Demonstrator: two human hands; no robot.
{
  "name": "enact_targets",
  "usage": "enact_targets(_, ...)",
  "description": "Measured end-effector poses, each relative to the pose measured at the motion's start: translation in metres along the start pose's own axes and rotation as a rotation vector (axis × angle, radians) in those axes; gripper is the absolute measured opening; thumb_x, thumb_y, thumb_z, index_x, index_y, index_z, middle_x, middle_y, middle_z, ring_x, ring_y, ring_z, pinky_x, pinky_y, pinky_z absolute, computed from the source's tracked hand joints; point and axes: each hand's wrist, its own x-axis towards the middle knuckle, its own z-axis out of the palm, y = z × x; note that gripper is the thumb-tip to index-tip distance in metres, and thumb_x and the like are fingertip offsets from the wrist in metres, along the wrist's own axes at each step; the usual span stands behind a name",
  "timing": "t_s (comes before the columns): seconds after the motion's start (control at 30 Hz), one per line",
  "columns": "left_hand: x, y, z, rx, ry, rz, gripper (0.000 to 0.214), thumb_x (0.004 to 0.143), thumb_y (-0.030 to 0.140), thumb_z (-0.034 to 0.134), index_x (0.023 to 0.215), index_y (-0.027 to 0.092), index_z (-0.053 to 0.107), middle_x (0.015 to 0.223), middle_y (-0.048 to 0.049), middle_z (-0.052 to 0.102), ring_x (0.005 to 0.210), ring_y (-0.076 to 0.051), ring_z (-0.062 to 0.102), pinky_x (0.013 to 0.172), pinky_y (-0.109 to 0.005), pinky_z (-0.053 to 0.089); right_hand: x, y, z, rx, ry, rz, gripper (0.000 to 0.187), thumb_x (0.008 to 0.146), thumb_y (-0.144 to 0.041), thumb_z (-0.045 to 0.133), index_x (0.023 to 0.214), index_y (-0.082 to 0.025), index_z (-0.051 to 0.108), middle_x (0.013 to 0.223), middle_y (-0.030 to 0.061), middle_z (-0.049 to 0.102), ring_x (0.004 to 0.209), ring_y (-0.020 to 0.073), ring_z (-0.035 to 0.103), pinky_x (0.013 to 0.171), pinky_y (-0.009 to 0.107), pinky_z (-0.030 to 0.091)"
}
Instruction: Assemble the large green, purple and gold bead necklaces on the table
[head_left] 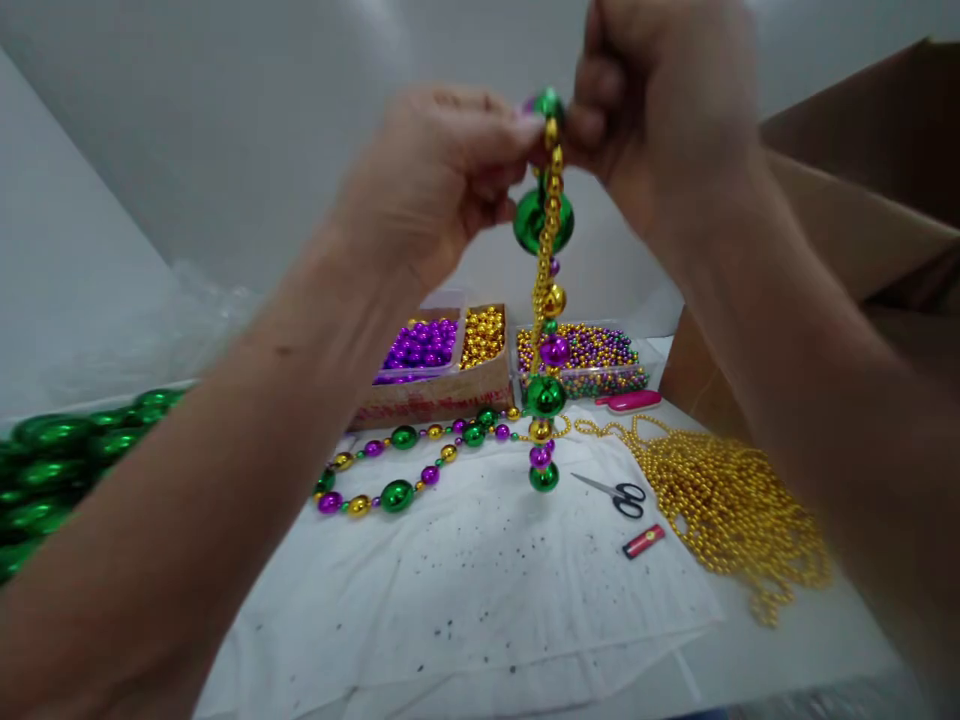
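A bead strand point(546, 396) of green, purple and gold balls hangs upright from my two hands, with a loop of small gold beads running alongside it. My left hand point(469, 150) pinches its top near a green bead. Just to the right, my right hand point(652, 100) is closed at the same spot, its fingertips partly hidden and blurred. Behind the hanging strand, a second bead necklace point(397, 496) of green, purple and gold lies in a loop on the white cloth point(420, 610).
Scissors point(619, 495) and a red lighter point(643, 541) lie on the cloth. Gold bead chains point(727, 500) are heaped at right. Behind stand a cardboard box point(435, 395) and a clear bin point(600, 375) of beads. Large green beads point(67, 450) sit left; a big carton point(825, 240) stands right.
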Motion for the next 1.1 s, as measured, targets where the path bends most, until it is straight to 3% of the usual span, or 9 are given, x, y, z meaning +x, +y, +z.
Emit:
enact_targets(0.07, -0.018, -0.026, 0.005, -0.024, 0.010, -0.096, 0.014, 0.078, 0.009, 0.054, 0.064, 0.011, 0.055, 0.058, 0.0027, 0.046, 0.053, -0.006, 0.043, 0.054, -0.019, 0.034, -0.024, 0.022, -0.003, 0.014, 0.045, -0.084, 0.032, 0.095, -0.023, 0.039, 0.063, -0.018, 0.034, 0.049, -0.0082, 0.027, 0.041, 0.0034, 0.029, 0.043, 0.018, 0.028)
enact_targets(0.27, -0.089, -0.098, 0.019, 0.156, -0.030, -0.309, 0.012, 0.076, 0.024, 0.056, 0.068, 0.016, 0.057, 0.064, 0.0022, 0.050, 0.060, -0.010, 0.043, 0.057, -0.022, 0.034, -0.106, 0.097, -0.028, 0.190, -0.001, 0.287, 0.030, 0.085, -0.035, 0.054, 0.066, -0.019, 0.037, 0.053, -0.0068, 0.027, 0.046, 0.0050, 0.029, 0.044, 0.020, 0.024)
enact_targets(0.43, -0.170, -0.146, 0.049, 0.173, 0.086, -0.503, 0.016, 0.077, 0.026, 0.051, 0.065, 0.016, 0.051, 0.062, 0.0032, 0.045, 0.061, -0.011, 0.041, 0.058, -0.022, 0.034, -0.182, 0.152, -0.034, 0.390, 0.098, 0.626, 0.032, 0.078, -0.036, 0.062, 0.064, -0.017, 0.040, 0.052, -0.0069, 0.026, 0.046, 0.0048, 0.025, 0.044, 0.020, 0.019)
enact_targets(0.63, -0.236, -0.184, 0.072, 0.344, 0.113, -0.679, 0.014, 0.078, 0.025, 0.047, 0.068, 0.017, 0.052, 0.063, 0.0027, 0.047, 0.061, -0.012, 0.044, 0.057, -0.022, 0.034, -0.252, 0.189, -0.030, 0.383, 0.185, 0.783, 0.040, 0.072, -0.042, 0.067, 0.061, -0.017, 0.038, 0.050, -0.0079, 0.027, 0.044, 0.0039, 0.023, 0.043, 0.019, 0.015)
enact_targets(0.73, -0.247, -0.189, 0.077, 0.524, 0.114, -0.707, 0.006, 0.078, 0.022, 0.048, 0.078, 0.017, 0.053, 0.066, 0.0023, 0.050, 0.064, -0.014, 0.049, 0.060, -0.023, 0.037, -0.272, 0.200, -0.031, 0.391, 0.203, 0.836, 0.041, 0.071, -0.044, 0.067, 0.060, -0.017, 0.039, 0.050, -0.0083, 0.026, 0.044, 0.0035, 0.021, 0.043, 0.019, 0.014)
enact_targets(0.8, -0.249, -0.188, 0.077, 0.602, 0.068, -0.698, 0.012, 0.077, 0.018, 0.049, 0.088, 0.017, 0.054, 0.068, 0.0017, 0.053, 0.066, -0.015, 0.052, 0.063, -0.024, 0.040, -0.280, 0.205, -0.031, 0.400, 0.204, 0.867, 0.041, 0.071, -0.044, 0.067, 0.060, -0.017, 0.039, 0.050, -0.0084, 0.026, 0.044, 0.0034, 0.020, 0.043, 0.019, 0.014)
enact_targets(0.93, -0.243, -0.182, 0.070, 0.658, -0.168, -0.551, 0.027, 0.076, 0.010, 0.046, 0.097, 0.019, 0.061, 0.077, -0.0023, 0.060, 0.076, -0.017, 0.056, 0.071, -0.027, 0.043, -0.289, 0.208, -0.035, 0.427, 0.170, 0.911, 0.041, 0.072, -0.043, 0.067, 0.060, -0.017, 0.038, 0.050, -0.0084, 0.025, 0.045, 0.0037, 0.020, 0.043, 0.019, 0.014)
enact_targets(1.03, -0.236, -0.177, 0.063, 0.681, -0.350, -0.453, 0.029, 0.076, 0.006, 0.043, 0.092, 0.019, 0.063, 0.086, -0.0043, 0.064, 0.083, -0.018, 0.057, 0.076, -0.028, 0.042, -0.291, 0.204, -0.038, 0.443, 0.102, 0.946, 0.039, 0.072, -0.042, 0.067, 0.061, -0.017, 0.040, 0.050, -0.0082, 0.026, 0.045, 0.0039, 0.020, 0.043, 0.019, 0.015)
enact_targets(1.1, -0.231, -0.172, 0.058, 0.706, -0.458, -0.447, 0.026, 0.074, 0.006, 0.043, 0.086, 0.017, 0.064, 0.082, -0.0038, 0.064, 0.078, -0.017, 0.057, 0.071, -0.027, 0.041, -0.293, 0.200, -0.040, 0.452, 0.045, 0.970, 0.038, 0.074, -0.042, 0.067, 0.062, -0.016, 0.042, 0.050, -0.0079, 0.027, 0.045, 0.0041, 0.021, 0.044, 0.019, 0.017)
